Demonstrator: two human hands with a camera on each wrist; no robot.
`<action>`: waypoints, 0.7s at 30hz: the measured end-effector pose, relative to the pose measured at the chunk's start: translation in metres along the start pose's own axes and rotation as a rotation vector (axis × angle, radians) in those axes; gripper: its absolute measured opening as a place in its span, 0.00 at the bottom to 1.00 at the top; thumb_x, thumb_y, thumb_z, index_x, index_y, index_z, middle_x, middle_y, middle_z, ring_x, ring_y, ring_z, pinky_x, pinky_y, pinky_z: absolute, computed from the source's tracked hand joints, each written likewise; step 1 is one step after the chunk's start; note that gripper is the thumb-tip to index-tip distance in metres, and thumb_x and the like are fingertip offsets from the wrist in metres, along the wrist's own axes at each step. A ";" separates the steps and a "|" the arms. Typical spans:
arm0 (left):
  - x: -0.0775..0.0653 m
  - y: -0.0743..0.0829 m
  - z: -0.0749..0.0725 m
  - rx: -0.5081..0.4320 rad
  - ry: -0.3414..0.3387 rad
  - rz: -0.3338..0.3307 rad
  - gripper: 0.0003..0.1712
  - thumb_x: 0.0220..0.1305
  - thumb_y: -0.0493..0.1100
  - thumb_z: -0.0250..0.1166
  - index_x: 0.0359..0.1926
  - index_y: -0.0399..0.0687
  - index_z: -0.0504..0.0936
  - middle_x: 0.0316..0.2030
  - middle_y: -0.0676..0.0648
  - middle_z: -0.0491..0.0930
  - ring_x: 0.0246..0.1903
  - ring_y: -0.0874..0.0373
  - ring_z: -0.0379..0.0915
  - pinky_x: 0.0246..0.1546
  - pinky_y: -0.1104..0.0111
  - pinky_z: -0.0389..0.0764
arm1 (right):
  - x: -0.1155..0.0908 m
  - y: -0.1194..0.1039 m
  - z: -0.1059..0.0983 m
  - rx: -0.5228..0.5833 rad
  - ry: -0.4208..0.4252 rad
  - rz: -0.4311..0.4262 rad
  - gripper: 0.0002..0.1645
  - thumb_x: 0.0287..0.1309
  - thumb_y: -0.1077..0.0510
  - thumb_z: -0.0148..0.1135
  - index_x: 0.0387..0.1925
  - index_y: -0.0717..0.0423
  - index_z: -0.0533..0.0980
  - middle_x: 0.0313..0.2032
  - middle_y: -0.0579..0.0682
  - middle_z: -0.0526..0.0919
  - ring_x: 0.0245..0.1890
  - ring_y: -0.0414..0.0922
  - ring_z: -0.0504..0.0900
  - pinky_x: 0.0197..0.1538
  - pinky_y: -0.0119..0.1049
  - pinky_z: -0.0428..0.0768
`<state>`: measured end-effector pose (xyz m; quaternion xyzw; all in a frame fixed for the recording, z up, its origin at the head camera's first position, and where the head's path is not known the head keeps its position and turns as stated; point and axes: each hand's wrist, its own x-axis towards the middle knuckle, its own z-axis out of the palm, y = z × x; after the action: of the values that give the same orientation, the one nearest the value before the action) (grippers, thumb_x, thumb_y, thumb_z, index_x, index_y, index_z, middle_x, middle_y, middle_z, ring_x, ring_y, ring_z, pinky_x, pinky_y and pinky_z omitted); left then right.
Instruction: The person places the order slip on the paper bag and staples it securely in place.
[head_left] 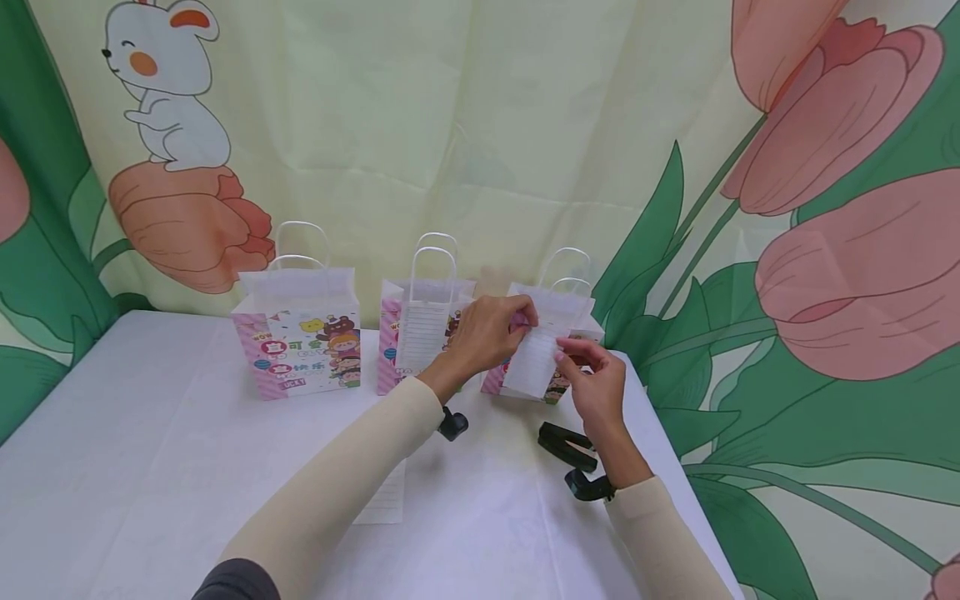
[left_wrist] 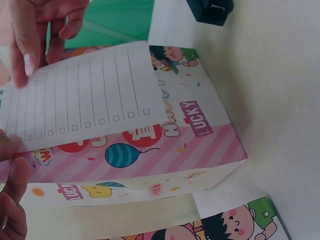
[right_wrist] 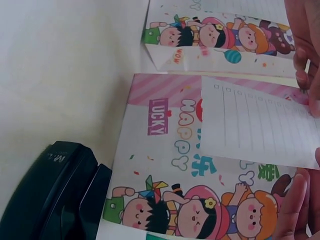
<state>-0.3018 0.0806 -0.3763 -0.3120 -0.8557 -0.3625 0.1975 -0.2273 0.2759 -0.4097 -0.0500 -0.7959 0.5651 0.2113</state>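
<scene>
A lined sheet of paper [head_left: 531,362] with small checkboxes lies over the front of the right-hand paper gift bag [head_left: 558,385]. My left hand [head_left: 491,333] pinches the sheet at its upper left corner; in the left wrist view its thumb and finger [left_wrist: 19,175] meet at that edge. Across from it, my right hand [head_left: 600,379] pinches the other upper edge, seen also in the right wrist view as fingers [right_wrist: 292,207] under the paper. The sheet's lower end stands slightly off the bag's printed front. A black stapler [head_left: 567,447] lies on the table below the right hand.
Another gift bag [head_left: 388,350] stands in the middle with a lined sheet [head_left: 422,333] on its front. A third bag [head_left: 307,358] stands at the left. Partly under the left forearm lies a loose lined sheet [head_left: 386,500] on the white table [head_left: 150,467]. A printed curtain hangs behind.
</scene>
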 end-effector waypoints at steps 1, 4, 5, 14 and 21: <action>0.000 0.000 0.000 0.003 0.001 0.001 0.07 0.68 0.38 0.70 0.37 0.58 0.87 0.29 0.56 0.86 0.29 0.62 0.75 0.31 0.70 0.74 | -0.001 0.000 -0.001 -0.005 0.004 -0.005 0.13 0.68 0.57 0.72 0.52 0.51 0.88 0.48 0.49 0.86 0.45 0.45 0.83 0.44 0.27 0.86; 0.000 0.001 0.000 0.006 0.003 0.005 0.07 0.68 0.38 0.70 0.37 0.58 0.87 0.29 0.56 0.86 0.29 0.62 0.75 0.30 0.70 0.75 | -0.003 0.001 -0.005 -0.019 0.013 -0.010 0.13 0.68 0.56 0.72 0.52 0.51 0.87 0.49 0.48 0.86 0.46 0.44 0.83 0.44 0.27 0.86; 0.000 0.001 -0.001 0.006 0.004 0.006 0.07 0.68 0.38 0.70 0.37 0.58 0.87 0.29 0.56 0.86 0.29 0.62 0.75 0.30 0.70 0.74 | -0.004 0.001 -0.006 -0.022 0.013 -0.007 0.13 0.68 0.56 0.72 0.52 0.52 0.87 0.49 0.49 0.85 0.46 0.44 0.83 0.45 0.27 0.85; -0.001 0.001 0.000 0.005 0.004 0.001 0.07 0.69 0.38 0.69 0.38 0.58 0.87 0.30 0.56 0.87 0.30 0.62 0.76 0.30 0.71 0.75 | -0.014 0.004 -0.019 -0.095 -0.016 0.028 0.15 0.69 0.53 0.72 0.54 0.51 0.86 0.53 0.50 0.86 0.48 0.45 0.81 0.46 0.31 0.82; 0.000 0.002 0.000 -0.006 -0.002 -0.005 0.06 0.69 0.39 0.70 0.38 0.58 0.87 0.32 0.55 0.88 0.31 0.61 0.77 0.32 0.70 0.77 | -0.023 0.011 -0.027 -0.144 -0.068 0.053 0.16 0.67 0.53 0.73 0.55 0.50 0.86 0.55 0.51 0.87 0.50 0.46 0.80 0.45 0.30 0.83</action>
<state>-0.3004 0.0814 -0.3760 -0.3108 -0.8557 -0.3651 0.1946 -0.1976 0.2963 -0.4193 -0.0669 -0.8396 0.5131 0.1653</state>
